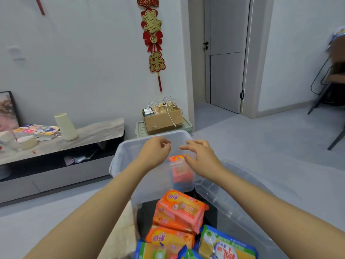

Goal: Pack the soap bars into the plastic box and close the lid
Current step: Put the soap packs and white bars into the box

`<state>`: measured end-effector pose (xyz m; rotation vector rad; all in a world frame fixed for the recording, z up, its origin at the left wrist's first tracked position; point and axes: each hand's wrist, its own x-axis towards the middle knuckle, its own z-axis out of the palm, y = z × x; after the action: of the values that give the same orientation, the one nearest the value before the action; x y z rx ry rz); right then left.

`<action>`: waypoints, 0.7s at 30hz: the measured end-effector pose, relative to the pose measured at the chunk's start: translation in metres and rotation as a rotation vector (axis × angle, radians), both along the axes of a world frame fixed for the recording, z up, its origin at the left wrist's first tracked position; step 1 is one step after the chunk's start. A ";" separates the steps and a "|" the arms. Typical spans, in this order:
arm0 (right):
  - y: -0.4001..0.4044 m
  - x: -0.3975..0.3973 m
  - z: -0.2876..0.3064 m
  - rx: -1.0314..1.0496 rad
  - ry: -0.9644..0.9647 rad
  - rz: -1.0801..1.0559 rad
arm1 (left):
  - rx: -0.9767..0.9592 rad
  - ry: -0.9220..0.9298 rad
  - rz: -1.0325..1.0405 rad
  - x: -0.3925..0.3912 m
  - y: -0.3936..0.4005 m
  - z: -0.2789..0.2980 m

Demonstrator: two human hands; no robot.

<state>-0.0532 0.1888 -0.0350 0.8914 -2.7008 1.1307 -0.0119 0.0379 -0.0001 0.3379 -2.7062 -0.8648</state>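
While empty, hands (155, 152) over box (123, 154).

Clear plastic box (127, 154): standing open, one orange soap pack (180, 170) lying inside against its right wall. Left hand (154, 153) and right hand (200, 157): both hovering over the box's opening, fingers loosely curled, gripping nothing. Lid (233, 195): lying just right of the box. Soap bars in orange wrappers (179, 209): sitting stacked just in front of the box, with blue-and-yellow packs (224, 243) lying nearest. Cardboard carton (162, 118): resting behind, against the wall.
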 end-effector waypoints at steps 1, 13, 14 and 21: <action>0.003 0.010 -0.002 -0.017 0.009 0.003 | -0.022 0.049 -0.001 0.015 0.004 -0.002; 0.010 0.061 -0.049 0.259 -0.024 0.010 | 0.032 -0.284 0.088 0.088 0.025 -0.065; 0.009 0.060 -0.053 0.315 -0.090 0.015 | 0.002 -0.362 0.105 0.088 0.026 -0.070; 0.012 0.055 -0.061 0.462 -0.399 0.222 | 0.150 -0.624 0.171 0.084 0.019 -0.082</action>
<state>0.0018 0.2004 -0.0964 1.1533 -3.3478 0.7891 0.0716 0.0570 -0.0819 1.0054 -3.0939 -1.0503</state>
